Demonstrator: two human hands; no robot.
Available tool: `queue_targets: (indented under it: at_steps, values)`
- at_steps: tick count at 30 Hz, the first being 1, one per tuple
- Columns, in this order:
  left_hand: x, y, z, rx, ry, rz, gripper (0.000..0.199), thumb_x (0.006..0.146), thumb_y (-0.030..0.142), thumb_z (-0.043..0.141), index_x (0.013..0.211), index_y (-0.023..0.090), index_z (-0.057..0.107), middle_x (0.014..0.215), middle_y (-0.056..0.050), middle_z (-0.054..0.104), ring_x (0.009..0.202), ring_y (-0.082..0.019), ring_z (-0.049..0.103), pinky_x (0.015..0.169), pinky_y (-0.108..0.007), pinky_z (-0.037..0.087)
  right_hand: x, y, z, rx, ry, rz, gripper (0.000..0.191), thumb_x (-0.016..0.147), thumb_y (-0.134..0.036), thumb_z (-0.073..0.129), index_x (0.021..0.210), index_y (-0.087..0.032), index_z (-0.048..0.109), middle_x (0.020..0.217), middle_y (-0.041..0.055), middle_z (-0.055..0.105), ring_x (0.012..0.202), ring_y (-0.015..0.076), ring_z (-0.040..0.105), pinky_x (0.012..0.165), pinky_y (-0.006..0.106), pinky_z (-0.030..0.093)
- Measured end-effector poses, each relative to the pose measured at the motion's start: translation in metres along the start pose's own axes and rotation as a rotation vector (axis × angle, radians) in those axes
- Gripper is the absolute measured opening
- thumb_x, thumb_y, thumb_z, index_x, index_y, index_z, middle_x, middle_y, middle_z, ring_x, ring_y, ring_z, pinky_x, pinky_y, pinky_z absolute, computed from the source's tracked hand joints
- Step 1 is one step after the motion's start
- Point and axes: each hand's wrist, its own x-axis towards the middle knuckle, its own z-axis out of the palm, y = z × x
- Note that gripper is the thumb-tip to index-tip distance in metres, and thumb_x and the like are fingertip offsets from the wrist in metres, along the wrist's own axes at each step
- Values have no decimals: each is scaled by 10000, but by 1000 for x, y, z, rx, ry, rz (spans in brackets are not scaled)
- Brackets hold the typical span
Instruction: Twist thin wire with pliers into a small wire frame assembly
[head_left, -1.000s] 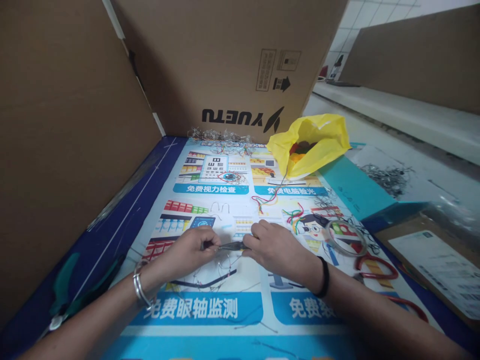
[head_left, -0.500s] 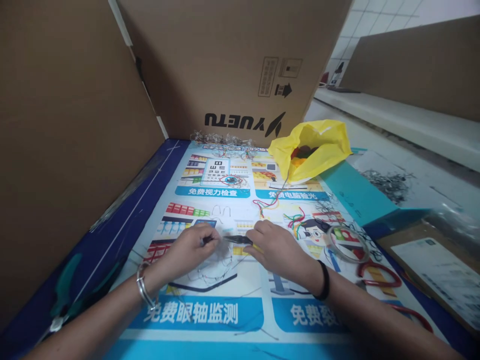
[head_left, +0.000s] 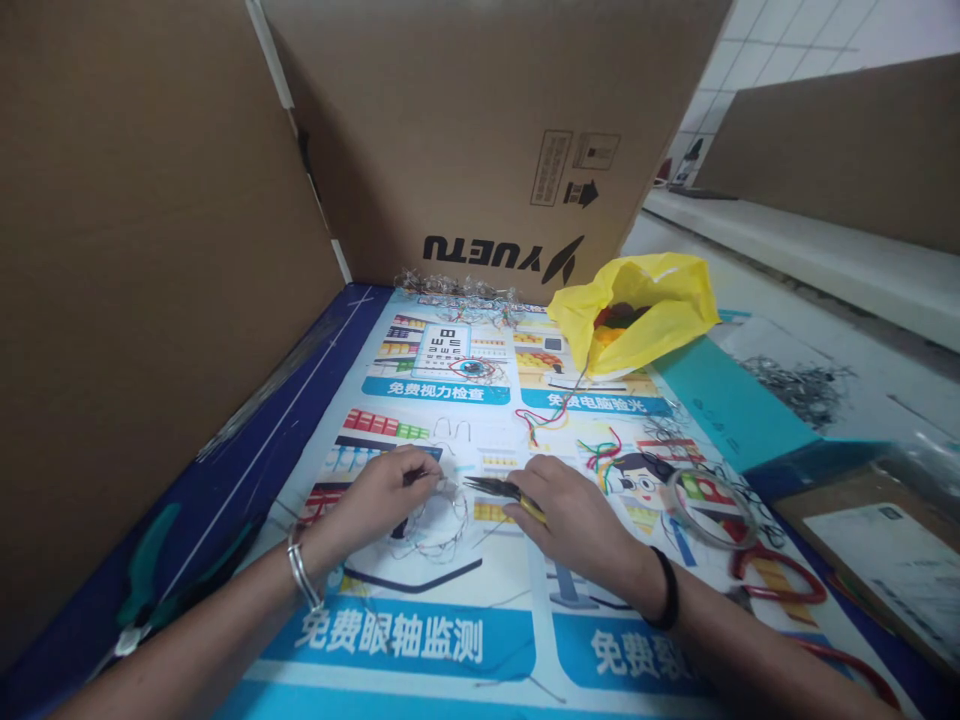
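My left hand (head_left: 401, 490) pinches a thin wire loop (head_left: 442, 540) that hangs below the fingers over the printed sheet (head_left: 495, 590). Small pale bits sit along the wire, too fine to make out. In my right hand (head_left: 559, 500) is a pair of needle-nose pliers (head_left: 491, 487) with a yellow handle. Their dark tips point left, a short gap from my left fingertips, and look slightly parted. Red, yellow and green threads (head_left: 540, 425) lie just beyond my right hand.
Green-handled pliers (head_left: 146, 570) lie at the left. At the right are a tape roll (head_left: 711, 508), a red-handled tool (head_left: 780, 580) and a blue box (head_left: 712, 400). A yellow bag (head_left: 660, 335) stands behind. Cardboard walls (head_left: 465, 120) close off the back and left.
The pliers' tips have drawn away from my left fingers and parted slightly. My left hand keeps its pinch on the wire. The whole view has shifted a little.
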Motion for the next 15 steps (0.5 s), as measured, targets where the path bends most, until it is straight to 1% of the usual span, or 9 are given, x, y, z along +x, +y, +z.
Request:
queue_targets:
  at_steps: [6,10,12,15]
  values:
    - [-1,1,-4,-18,-36,-10,159,785,221,486,770,192,642,781,-10,623,716,-154,564,607,-238,407,0,1,2,2,-1,9,204,850,-321,494,985,-191,574,905,70,546,896,211,499,780,325,415]
    - [-3,3,-4,-44,-25,-21,147,774,249,514,784,195,651,777,-10,636,693,-151,564,609,-243,410,1,0,2,15,31,-4,197,850,-311,492,981,-189,574,912,76,548,901,213,497,790,329,416]
    - [-4,5,-4,-34,-16,-3,138,768,249,523,765,197,651,762,-8,635,701,-153,563,622,-247,411,1,-1,1,29,47,-10,193,848,-306,495,982,-192,573,913,75,548,898,210,497,789,326,417]
    - [-5,7,-3,-11,-9,43,136,768,205,509,739,200,642,759,-6,632,731,-153,563,653,-251,413,1,-4,0,48,66,-30,193,847,-308,497,984,-194,573,913,74,549,888,203,497,778,318,416]
